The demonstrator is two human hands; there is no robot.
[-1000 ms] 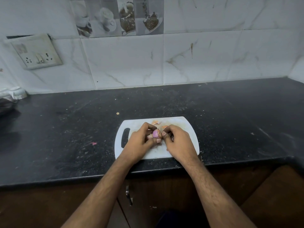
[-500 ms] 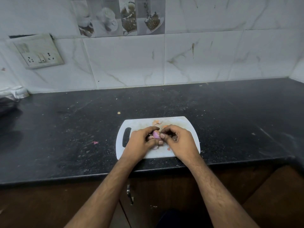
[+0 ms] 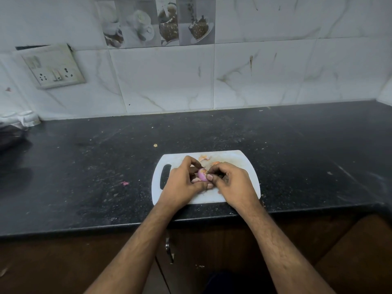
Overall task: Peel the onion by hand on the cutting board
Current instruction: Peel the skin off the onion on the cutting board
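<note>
A small pink-purple onion (image 3: pixel 202 174) is held just above the white cutting board (image 3: pixel 239 160), which lies near the counter's front edge. My left hand (image 3: pixel 182 183) grips the onion from the left, fingers curled round it. From the right, my right hand (image 3: pixel 232 183) pinches at the onion's top with thumb and fingertips. Most of the onion is hidden by both hands. Pale orange peel scraps (image 3: pixel 204 158) lie on the board behind my hands.
The black stone counter (image 3: pixel 84 166) carries small scraps: a pink bit (image 3: pixel 125 183) to the left and an orange crumb (image 3: pixel 155 145) behind the board. A dark object (image 3: pixel 10 134) sits at far left. A socket plate (image 3: pixel 53 66) hangs on the tiled wall.
Both hands stay on the onion over the board. My right fingers have shifted slightly on the onion's top, and more of its pink surface shows.
</note>
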